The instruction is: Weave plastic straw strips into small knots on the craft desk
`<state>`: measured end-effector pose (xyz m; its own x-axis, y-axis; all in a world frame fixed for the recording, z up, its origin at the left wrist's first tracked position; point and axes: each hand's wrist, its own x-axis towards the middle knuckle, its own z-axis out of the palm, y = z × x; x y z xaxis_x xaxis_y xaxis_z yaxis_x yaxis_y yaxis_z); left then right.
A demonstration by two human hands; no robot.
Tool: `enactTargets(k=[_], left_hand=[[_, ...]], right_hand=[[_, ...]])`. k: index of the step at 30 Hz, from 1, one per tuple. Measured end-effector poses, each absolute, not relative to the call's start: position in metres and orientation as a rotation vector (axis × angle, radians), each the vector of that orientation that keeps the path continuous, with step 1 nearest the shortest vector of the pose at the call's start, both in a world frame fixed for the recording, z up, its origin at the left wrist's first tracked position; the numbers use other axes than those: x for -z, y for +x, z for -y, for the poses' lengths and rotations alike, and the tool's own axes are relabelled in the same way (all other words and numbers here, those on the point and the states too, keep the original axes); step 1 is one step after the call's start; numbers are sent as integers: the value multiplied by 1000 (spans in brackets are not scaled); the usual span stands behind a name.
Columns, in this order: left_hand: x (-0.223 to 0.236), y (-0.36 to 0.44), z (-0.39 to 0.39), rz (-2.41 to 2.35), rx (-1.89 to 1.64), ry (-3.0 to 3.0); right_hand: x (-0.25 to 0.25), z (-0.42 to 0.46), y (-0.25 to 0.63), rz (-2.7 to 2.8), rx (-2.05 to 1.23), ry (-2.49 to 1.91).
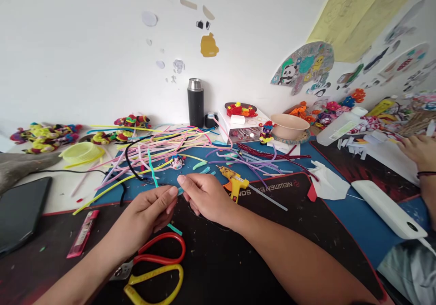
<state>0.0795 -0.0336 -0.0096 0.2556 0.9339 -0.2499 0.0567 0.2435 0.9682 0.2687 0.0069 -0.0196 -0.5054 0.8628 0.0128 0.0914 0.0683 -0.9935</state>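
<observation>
Over blk mat (218, 268) | hands (151, 212) w/ teal strip (151, 168) | wht wall (85, 60)

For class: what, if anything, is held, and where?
The left hand holds a turquoise strip below its upper end; whether the right hand holds it is unclear.

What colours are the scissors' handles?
One red handle, one yellow handle; seen best in the head view.
</observation>
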Motion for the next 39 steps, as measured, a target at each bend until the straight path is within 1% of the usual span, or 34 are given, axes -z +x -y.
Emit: enactTargets(k=[7,10,16,20,26,29,32,35,37,39], left_hand=[[5,83,37,-983,-827,994],[7,85,37,-998,-828,1019],[17,78,33,-1163,-955,1254],[10,74,33,-1300,-1026,1426],[4,77,37,-1452,-949,1913],[6,76,38,-1450,-952,2025],[2,75,39,-1409,-917,1950],[-5,76,36,-1365,-859,1729],[-7,77,34,-1329,-812,1565],[-7,78,33,-1291,-771,1427]], right_hand=[[11,-3,270,1711,-1445,-936],[11,-4,271,1699,-1450,-930],[19,-10,269,1632,-1440,-991],[19,-9,268,1646,-1408,-1001],[17,-5,266,1771,-1262,-1042],[16,-3,266,1804,-1283,-1040],[16,-3,267,1787,-1408,-1035],[14,-4,269,1768,-1514,-985],[13,-5,270,1785,-1524,-951],[12,-5,271,1842,-1451,-938]])
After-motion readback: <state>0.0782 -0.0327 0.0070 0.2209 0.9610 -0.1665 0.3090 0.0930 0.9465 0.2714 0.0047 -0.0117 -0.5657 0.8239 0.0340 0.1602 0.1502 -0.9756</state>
